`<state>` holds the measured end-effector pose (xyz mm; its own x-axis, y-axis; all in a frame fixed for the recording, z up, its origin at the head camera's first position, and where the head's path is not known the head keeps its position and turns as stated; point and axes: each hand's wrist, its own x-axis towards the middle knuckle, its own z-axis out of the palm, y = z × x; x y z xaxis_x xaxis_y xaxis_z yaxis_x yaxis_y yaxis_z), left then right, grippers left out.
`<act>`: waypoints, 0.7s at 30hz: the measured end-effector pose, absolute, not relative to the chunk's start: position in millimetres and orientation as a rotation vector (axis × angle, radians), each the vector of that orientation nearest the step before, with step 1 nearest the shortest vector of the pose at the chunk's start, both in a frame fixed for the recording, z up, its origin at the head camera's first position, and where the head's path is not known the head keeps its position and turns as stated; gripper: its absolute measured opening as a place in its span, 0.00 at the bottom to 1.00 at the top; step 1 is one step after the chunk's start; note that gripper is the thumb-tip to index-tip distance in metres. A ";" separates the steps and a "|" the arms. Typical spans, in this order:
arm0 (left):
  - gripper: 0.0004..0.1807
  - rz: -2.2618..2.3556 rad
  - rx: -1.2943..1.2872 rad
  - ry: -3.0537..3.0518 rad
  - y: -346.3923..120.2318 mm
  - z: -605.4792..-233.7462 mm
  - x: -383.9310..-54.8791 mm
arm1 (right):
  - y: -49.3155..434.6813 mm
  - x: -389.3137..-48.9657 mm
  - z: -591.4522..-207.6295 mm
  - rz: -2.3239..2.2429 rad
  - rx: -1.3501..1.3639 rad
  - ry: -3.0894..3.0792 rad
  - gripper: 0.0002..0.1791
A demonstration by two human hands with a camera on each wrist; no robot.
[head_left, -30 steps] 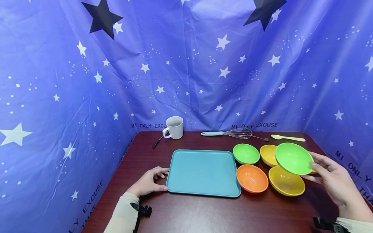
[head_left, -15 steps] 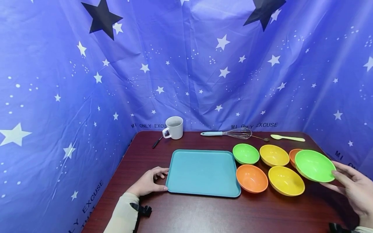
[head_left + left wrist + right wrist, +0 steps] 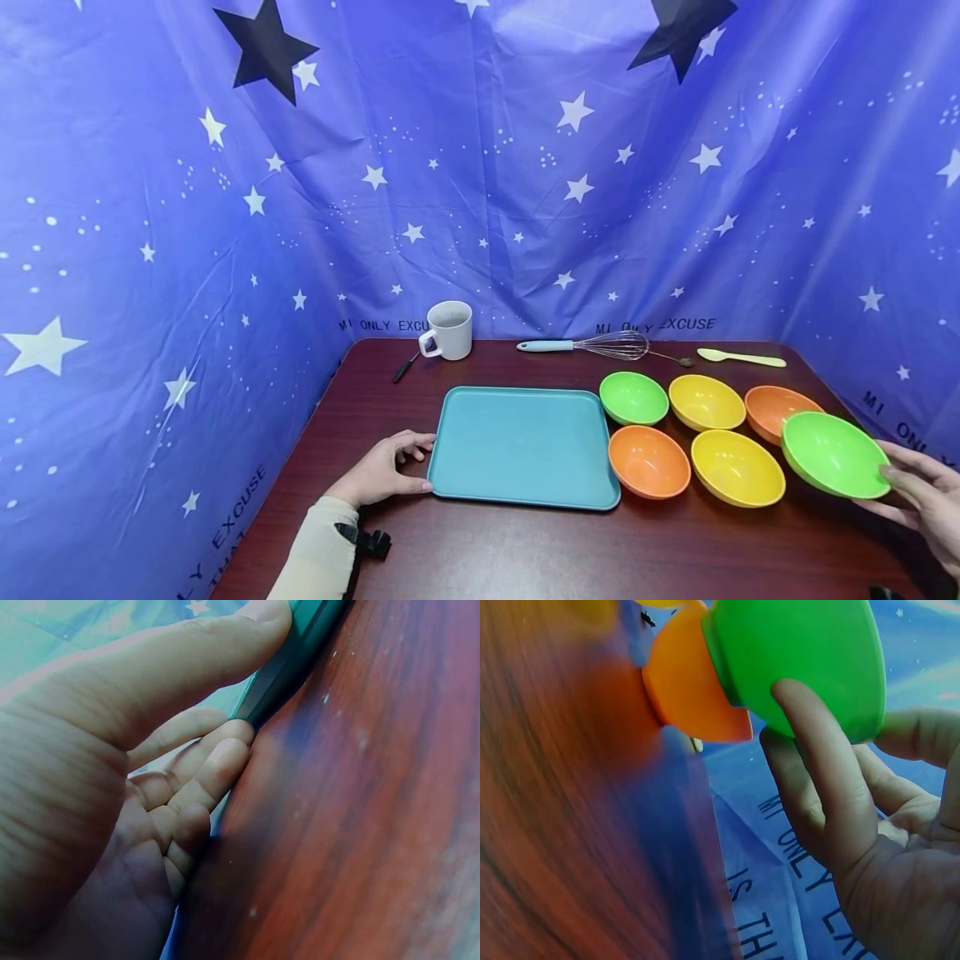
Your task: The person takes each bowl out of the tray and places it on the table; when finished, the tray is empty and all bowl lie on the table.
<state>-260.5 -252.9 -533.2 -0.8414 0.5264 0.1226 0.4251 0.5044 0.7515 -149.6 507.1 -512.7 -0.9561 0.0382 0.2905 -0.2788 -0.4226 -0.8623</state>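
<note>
At the right side of the head view, my right hand (image 3: 924, 493) grips the rim of a green bowl (image 3: 834, 454), thumb on the rim and fingers beneath. In the right wrist view the green bowl (image 3: 799, 656) is above the table surface. It overlaps the near edge of an orange bowl (image 3: 776, 408) behind it. My left hand (image 3: 384, 468) rests at the left edge of a teal tray (image 3: 525, 446), its thumb tip and fingertips against the edge. The left wrist view shows the thumb (image 3: 187, 664) stretched along that edge, other fingers loosely bent.
Beside the tray sit a smaller green bowl (image 3: 633, 397), a second orange bowl (image 3: 649, 462) and two yellow bowls, one far (image 3: 707, 402), one near (image 3: 738, 468). Along the back are a white mug (image 3: 450, 331), a black pen (image 3: 406, 367), a whisk (image 3: 585, 345) and a pale yellow knife (image 3: 741, 358).
My right hand has carried the green bowl rightward and toward me, away from above the yellow bowls, uncovering the orange bowl at the back right. The left hand and tray have stayed put.
</note>
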 end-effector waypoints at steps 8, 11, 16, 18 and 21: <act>0.42 1.246 0.832 2.623 -252.6 -531.9 -259.9 | 522.8 -147.6 -528.3 2.441 0.294 -1.698 0.33; 0.42 1.247 0.829 2.618 -252.7 -530.7 -259.2 | 529.3 -147.2 -534.8 2.438 0.306 -1.734 0.33; 0.42 1.251 0.829 2.615 -252.5 -530.5 -259.3 | 537.2 -145.1 -543.0 2.398 0.222 -1.853 0.32; 0.43 1.251 0.831 2.616 -252.4 -530.9 -259.8 | 538.8 -143.5 -545.5 2.379 0.179 -1.887 0.33; 0.42 1.253 0.834 2.616 -252.4 -531.2 -260.5 | 540.1 -141.1 -548.6 2.380 0.168 -1.910 0.33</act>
<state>-260.5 -252.4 -531.2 -0.8403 0.5283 0.1220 0.4262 0.5045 0.7509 -141.1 540.1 -548.6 -0.9903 -0.0017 0.1388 -0.1351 -0.2165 -0.9669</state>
